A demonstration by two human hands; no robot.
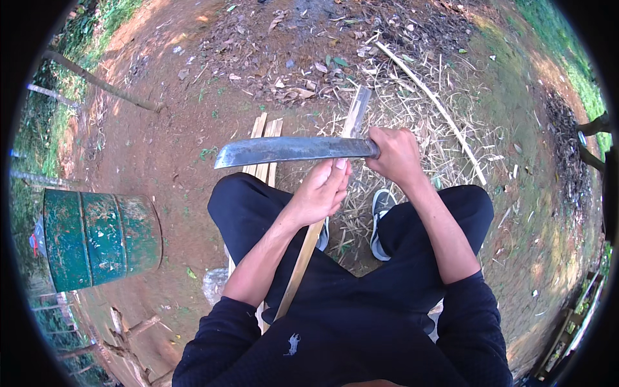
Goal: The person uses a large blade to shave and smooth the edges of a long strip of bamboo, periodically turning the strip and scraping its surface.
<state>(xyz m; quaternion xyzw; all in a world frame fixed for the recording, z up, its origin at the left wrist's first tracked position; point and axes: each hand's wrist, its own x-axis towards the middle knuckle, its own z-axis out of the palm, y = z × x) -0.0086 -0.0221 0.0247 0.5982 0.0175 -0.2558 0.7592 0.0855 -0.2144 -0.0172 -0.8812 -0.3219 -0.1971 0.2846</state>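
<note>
Dark top: nearest the camera, a pale mark on its front [400, 348], with dark trousers [245, 206] beyond it and the knees spread
Step in hand: judging by the blade laid across the wood and the litter around, shaving or trimming a strip, somewhere mid-work
Next move: a further stroke would call for a steady strip, a controlled blade angle and the left thumb kept clear of the edge
Wooden strip [302, 271]: slanting up from the person's lap, between the thighs, to the left hand; narrow, straight and light tan
Wood past the blade: a piece [358, 113] in line with the strip, tan on one side and greyish on the other; whether it is the same length, I cannot tell
Machete [290, 150]: long, broad and dark grey, pointing left, nearly level across the wood
Left hand [322, 191]: fingers curled around the strip, thumb tip just below the blade
Right hand [396, 153]: fingers clenched round the machete's handle, which they mostly hide
Ground: pale shavings [412, 116] scattered ahead, a long thin stick [438, 106] among them, more cut strips [258, 129] by the left knee
Far left: dented green drum [103, 238], well apart from the hands
</note>
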